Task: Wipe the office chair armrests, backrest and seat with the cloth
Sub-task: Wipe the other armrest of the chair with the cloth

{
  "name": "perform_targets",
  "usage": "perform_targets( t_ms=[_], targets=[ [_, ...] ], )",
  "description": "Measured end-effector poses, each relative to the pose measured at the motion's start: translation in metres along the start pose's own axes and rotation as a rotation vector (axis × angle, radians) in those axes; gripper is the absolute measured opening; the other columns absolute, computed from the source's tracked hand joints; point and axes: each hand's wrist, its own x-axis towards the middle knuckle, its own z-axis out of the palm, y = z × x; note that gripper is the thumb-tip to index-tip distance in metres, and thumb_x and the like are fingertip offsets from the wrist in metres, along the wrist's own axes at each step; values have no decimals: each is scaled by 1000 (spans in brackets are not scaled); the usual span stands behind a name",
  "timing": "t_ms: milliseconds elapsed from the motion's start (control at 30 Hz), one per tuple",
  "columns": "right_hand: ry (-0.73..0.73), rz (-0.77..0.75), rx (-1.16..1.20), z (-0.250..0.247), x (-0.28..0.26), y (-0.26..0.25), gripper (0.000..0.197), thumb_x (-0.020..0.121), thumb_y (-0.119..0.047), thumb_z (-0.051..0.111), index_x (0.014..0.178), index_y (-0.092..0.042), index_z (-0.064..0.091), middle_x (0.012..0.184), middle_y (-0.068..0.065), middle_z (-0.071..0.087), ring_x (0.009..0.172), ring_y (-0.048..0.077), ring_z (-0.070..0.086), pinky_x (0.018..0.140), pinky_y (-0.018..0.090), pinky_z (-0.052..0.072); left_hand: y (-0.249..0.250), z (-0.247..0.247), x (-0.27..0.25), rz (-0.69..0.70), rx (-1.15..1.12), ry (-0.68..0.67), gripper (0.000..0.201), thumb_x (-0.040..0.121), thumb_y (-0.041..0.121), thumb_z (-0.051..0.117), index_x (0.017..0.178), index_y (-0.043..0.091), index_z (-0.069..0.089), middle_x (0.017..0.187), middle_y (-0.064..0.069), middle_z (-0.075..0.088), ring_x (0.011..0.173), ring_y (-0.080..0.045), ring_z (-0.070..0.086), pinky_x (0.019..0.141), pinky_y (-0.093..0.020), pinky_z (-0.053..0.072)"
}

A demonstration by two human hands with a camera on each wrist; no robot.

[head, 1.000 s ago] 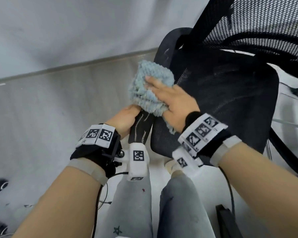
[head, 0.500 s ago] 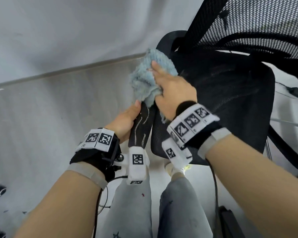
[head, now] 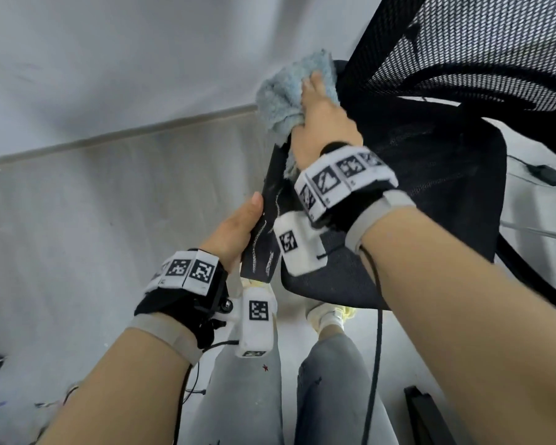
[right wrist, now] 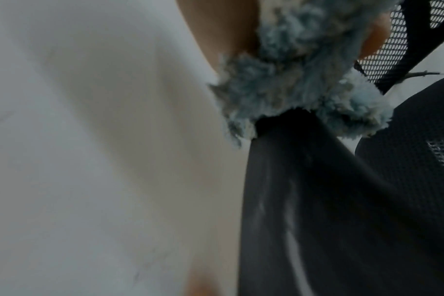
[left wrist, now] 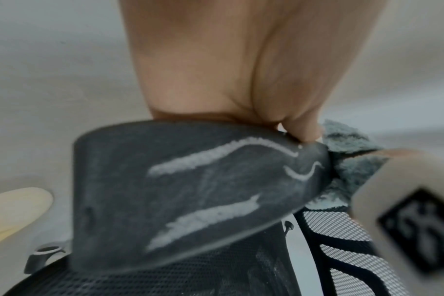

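Note:
A black mesh office chair (head: 446,162) fills the upper right of the head view. Its left armrest (head: 267,229) is a dark pad with white chalky streaks (left wrist: 198,162). My left hand (head: 235,229) grips the near end of that armrest, thumb along its outer edge. My right hand (head: 318,123) holds a fluffy light-blue cloth (head: 289,88) wrapped over the far end of the armrest, close to the mesh backrest (head: 482,43). In the right wrist view the cloth (right wrist: 292,84) bunches over the armrest (right wrist: 317,200).
A pale floor (head: 93,220) meets a white wall (head: 109,59) on the left. My grey trouser legs (head: 302,396) and a shoe (head: 331,316) stand below the seat (head: 334,284). Cables and a black adapter (head: 549,175) lie on the floor at the right.
My right hand has slid the cloth along the armrest away from me, toward the backrest. More of the streaked pad is uncovered. The left hand has kept its grip at the near end.

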Motion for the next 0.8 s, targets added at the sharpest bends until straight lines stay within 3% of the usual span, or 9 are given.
perform_targets(
  t_ms=[133, 267, 300, 433, 500, 567, 667, 733, 800],
  targets=[
    [21, -22, 90, -12, 19, 4, 65, 91, 1, 34, 148, -21, 12, 158, -11, 4, 131, 23, 40, 107, 34, 34, -14, -8, -4, 27, -6, 64, 39, 93, 40, 33, 96, 18, 64, 74, 12, 74, 72, 0, 68, 64, -11, 51],
    [-10, -76, 227, 13, -34, 13, 67, 93, -10, 43, 147, -31, 9, 145, 4, 41, 118, 28, 51, 102, 40, 42, -15, -9, -3, 53, -15, 68, 38, 94, 36, 34, 85, 15, 65, 70, 7, 73, 68, -4, 68, 65, -15, 51],
    [-54, -124, 216, 21, -54, 18, 68, 93, -12, 46, 147, -33, 10, 145, 1, 41, 117, 27, 51, 102, 41, 42, -14, -8, -3, 56, -19, 67, 39, 94, 35, 34, 84, 14, 65, 70, 6, 73, 68, -4, 67, 65, -16, 52],
    [-114, -267, 158, 33, -87, 31, 68, 88, -10, 45, 145, -36, 20, 153, -26, 12, 124, 21, 43, 103, 39, 41, -18, -7, -4, 87, -21, 89, 39, 89, 41, 41, 75, 24, 73, 77, 8, 74, 75, -4, 68, 75, -21, 52],
    [-77, -233, 102, 24, -69, 28, 67, 88, -7, 43, 144, -38, 22, 151, -20, 25, 120, 23, 48, 97, 37, 43, -24, -8, -6, 74, -59, 106, 38, 75, 50, 47, 74, 25, 75, 78, 6, 75, 76, -5, 68, 75, -21, 51],
    [-7, -146, 99, 12, -43, 23, 69, 89, -5, 40, 144, -40, 18, 141, -4, 47, 109, 24, 55, 89, 35, 47, -32, -10, -8, 53, -86, 112, 41, 70, 50, 47, 80, 21, 74, 78, 7, 74, 77, -4, 68, 76, -20, 51],
    [71, -92, 259, 4, -23, 17, 68, 88, -2, 38, 145, -34, 19, 143, -7, 44, 97, 14, 57, 84, 26, 47, -36, -12, -11, 40, -105, 121, 40, 80, 46, 43, 90, 18, 70, 80, 6, 74, 80, -7, 67, 83, -24, 51],
    [67, -123, 262, 11, -33, 18, 68, 89, -3, 40, 146, -32, 18, 148, -10, 37, 102, 11, 54, 87, 23, 43, -35, -11, -10, 33, -117, 144, 41, 90, 40, 38, 82, 16, 71, 73, 3, 74, 70, -9, 68, 73, -26, 53],
    [24, -186, 220, 27, -55, 25, 70, 89, -6, 44, 146, -33, 16, 148, -9, 37, 114, 20, 52, 96, 31, 42, -31, -7, -10, 19, -127, 175, 44, 94, 38, 36, 76, 15, 68, 63, 4, 71, 59, -8, 65, 57, -21, 53]
  ],
)
